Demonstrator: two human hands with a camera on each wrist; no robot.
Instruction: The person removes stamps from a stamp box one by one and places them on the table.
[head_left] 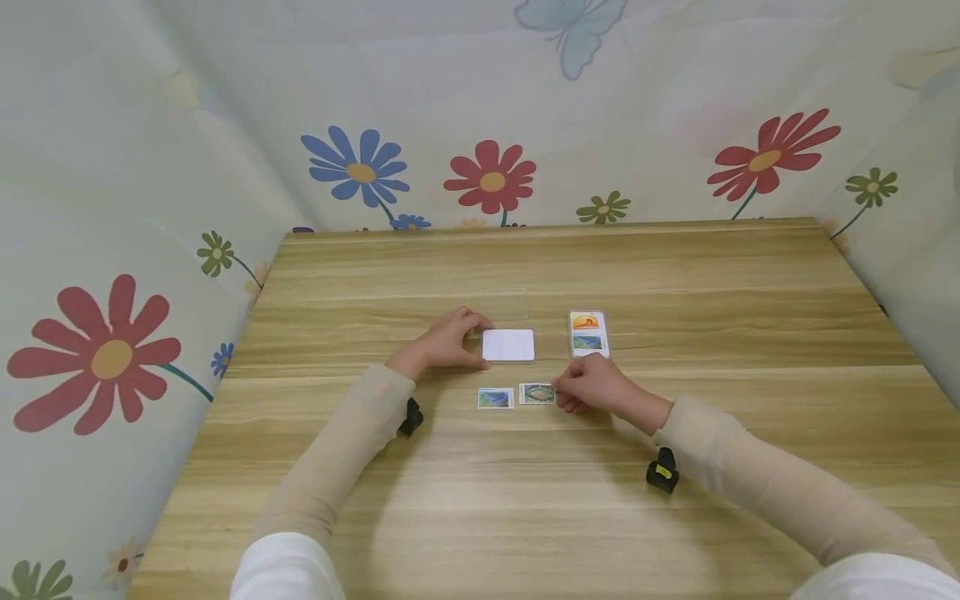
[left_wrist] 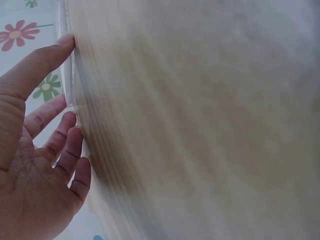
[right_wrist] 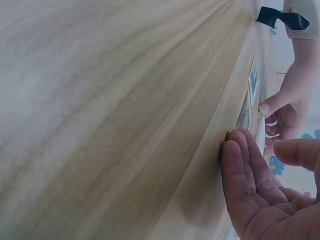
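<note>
Clock positions were taken from the white card as seen from the head. Left hand (head_left: 448, 342) at 9 o'clock: thumb and forefinger, well spread, gripped the edge of a clear case (left_wrist: 69, 75) bearing the white card (head_left: 508, 345); the remaining three fingers were loosely bent, apart from each other. A clear, faint-edged panel (head_left: 504, 303) lay at 12 o'clock; could not tell whether it was joined to the case.

Two small picture cards lay flat, side by side, with a narrow gap between: a blue-green card (head_left: 496, 398) just past 6 o'clock, and an oval-patterned card (head_left: 537, 393) near 5 o'clock. Right hand (head_left: 596, 385) at 4 o'clock: fingers nearly straight and close together, thumb standing off from them, fingertips at the right-hand end of the oval-patterned card. Contact could not be confirmed.

A second case (head_left: 588, 332) lay at 3 o'clock, showing an orange picture above a blue-green one on white. Everything rested on a wood-grain table (head_left: 510, 508). Flower-printed cloth (head_left: 615, 125) hung beyond its 12 o'clock edge.
</note>
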